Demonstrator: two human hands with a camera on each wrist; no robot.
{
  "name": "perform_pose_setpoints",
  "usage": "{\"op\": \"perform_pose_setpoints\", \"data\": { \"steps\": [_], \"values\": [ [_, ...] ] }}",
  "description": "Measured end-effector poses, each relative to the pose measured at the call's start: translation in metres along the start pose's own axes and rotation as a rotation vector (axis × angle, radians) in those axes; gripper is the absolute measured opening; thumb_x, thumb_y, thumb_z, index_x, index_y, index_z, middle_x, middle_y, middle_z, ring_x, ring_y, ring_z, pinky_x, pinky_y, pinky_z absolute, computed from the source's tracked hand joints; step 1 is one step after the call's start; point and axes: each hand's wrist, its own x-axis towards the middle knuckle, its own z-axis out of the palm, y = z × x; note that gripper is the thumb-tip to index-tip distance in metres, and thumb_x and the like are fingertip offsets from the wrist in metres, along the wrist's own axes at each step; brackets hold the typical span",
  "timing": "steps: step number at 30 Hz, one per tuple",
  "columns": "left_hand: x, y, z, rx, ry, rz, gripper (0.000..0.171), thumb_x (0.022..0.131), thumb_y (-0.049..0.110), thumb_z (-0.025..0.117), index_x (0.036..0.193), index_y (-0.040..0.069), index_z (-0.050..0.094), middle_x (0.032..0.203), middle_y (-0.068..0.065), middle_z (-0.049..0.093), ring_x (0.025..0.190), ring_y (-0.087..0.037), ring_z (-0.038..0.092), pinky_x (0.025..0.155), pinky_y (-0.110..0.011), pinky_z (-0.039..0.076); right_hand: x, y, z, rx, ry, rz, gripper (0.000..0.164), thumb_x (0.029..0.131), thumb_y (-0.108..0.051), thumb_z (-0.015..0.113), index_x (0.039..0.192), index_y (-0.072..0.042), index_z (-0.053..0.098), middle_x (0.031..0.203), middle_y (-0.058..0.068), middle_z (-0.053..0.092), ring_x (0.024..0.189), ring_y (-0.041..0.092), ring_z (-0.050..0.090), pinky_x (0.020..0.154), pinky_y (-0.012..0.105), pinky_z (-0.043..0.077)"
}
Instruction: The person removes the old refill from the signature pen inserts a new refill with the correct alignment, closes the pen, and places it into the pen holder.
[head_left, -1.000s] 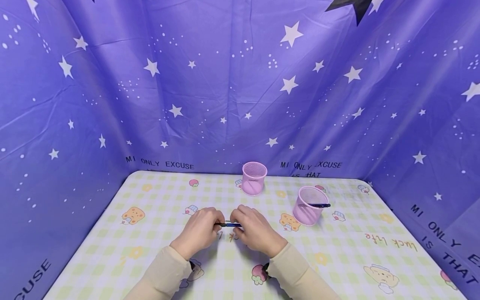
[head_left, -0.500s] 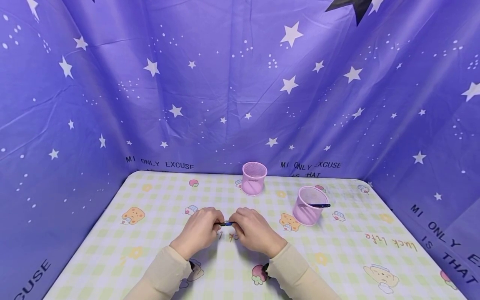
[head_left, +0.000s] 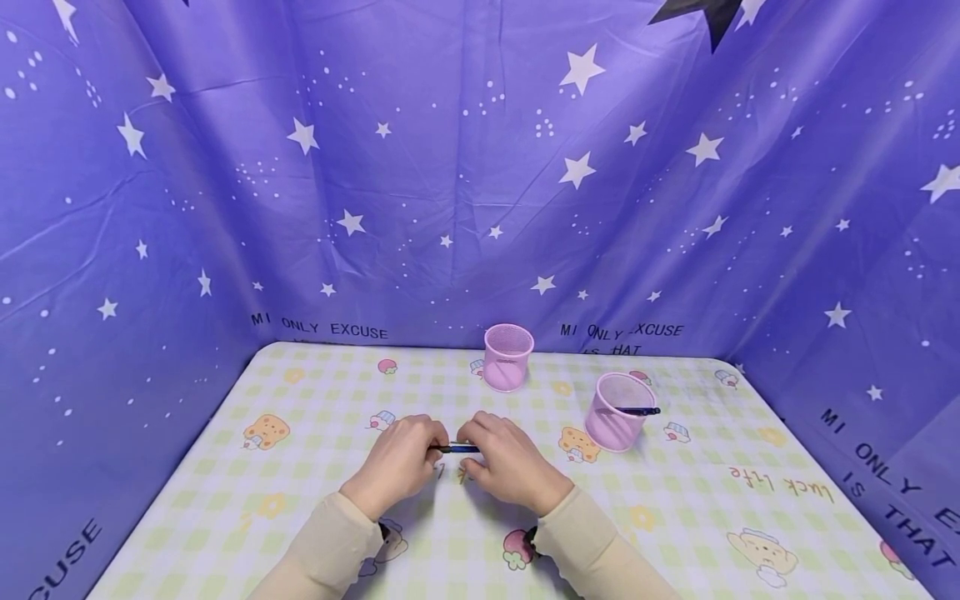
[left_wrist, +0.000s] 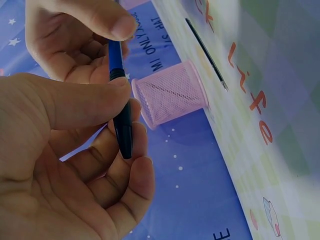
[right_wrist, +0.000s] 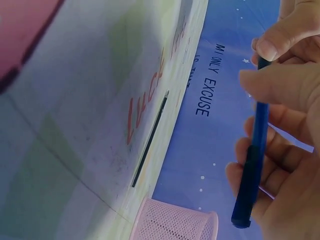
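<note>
Both hands hold one pen with a blue barrel and a dark tip section, low over the middle of the table. My left hand pinches the dark tip section between thumb and fingers. My right hand has its thumb and fingers on the blue barrel, whose dark far end sticks out past the fingers in the right wrist view. A thin dark pen refill with a metal point lies on the tablecloth beyond the hands. In the head view the hands hide most of the pen.
A pink mesh pen holder stands at the back of the table. Another pink mesh holder stands to the right, with dark pens leaning out over its rim. A purple star-patterned curtain encloses the table's back and sides.
My right hand first shifted left along the pen, then its fingers changed their hold and more blue barrel shows now. The left hand has stayed in place.
</note>
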Motion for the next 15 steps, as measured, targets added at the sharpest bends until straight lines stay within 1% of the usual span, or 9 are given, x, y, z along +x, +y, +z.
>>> {"op": "perform_pose_setpoints", "data": {
  "steps": [4,9,12,15],
  "values": [
    [0.0004,0.0002,-0.0002,-0.011,-0.008,-0.005,0.021,0.073,-0.004,0.072,0.075,0.016,0.067,0.070,0.010,0.054,0.064,-0.006,0.049,0.060,-0.024,0.043,0.0002,0.0001,-0.0001,-0.005,0.013,-0.003,0.022,0.077,-0.014,0.074,0.093,-0.017,0.060,0.083,-0.009,0.050,0.074,0.007,0.047,0.067,0.027,0.043],
    [0.0003,0.0005,-0.0007,-0.017,-0.013,-0.002,0.020,0.072,-0.004,0.072,0.075,0.016,0.067,0.071,0.009,0.055,0.064,-0.006,0.050,0.060,-0.025,0.044,0.0007,-0.0004,-0.0005,0.003,0.026,-0.011,0.020,0.077,-0.008,0.073,0.088,-0.017,0.059,0.081,-0.010,0.050,0.073,0.006,0.047,0.066,0.026,0.042],
    [0.0003,0.0002,-0.0009,-0.016,-0.013,0.002,0.020,0.073,-0.004,0.072,0.075,0.015,0.067,0.071,0.008,0.055,0.064,-0.007,0.050,0.060,-0.025,0.043,0.0009,-0.0005,0.0005,0.003,0.036,-0.018,0.016,0.080,-0.008,0.070,0.087,-0.018,0.061,0.080,-0.011,0.050,0.073,0.007,0.048,0.066,0.027,0.042],
    [0.0002,-0.0002,-0.0013,-0.013,-0.014,0.004,0.020,0.073,-0.004,0.072,0.076,0.015,0.067,0.071,0.008,0.055,0.064,-0.007,0.050,0.060,-0.025,0.043,0.0011,-0.0012,0.0013,-0.009,0.029,-0.026,0.011,0.084,-0.008,0.066,0.089,-0.018,0.063,0.080,-0.011,0.051,0.073,0.007,0.049,0.065,0.027,0.043]
  ]
}}
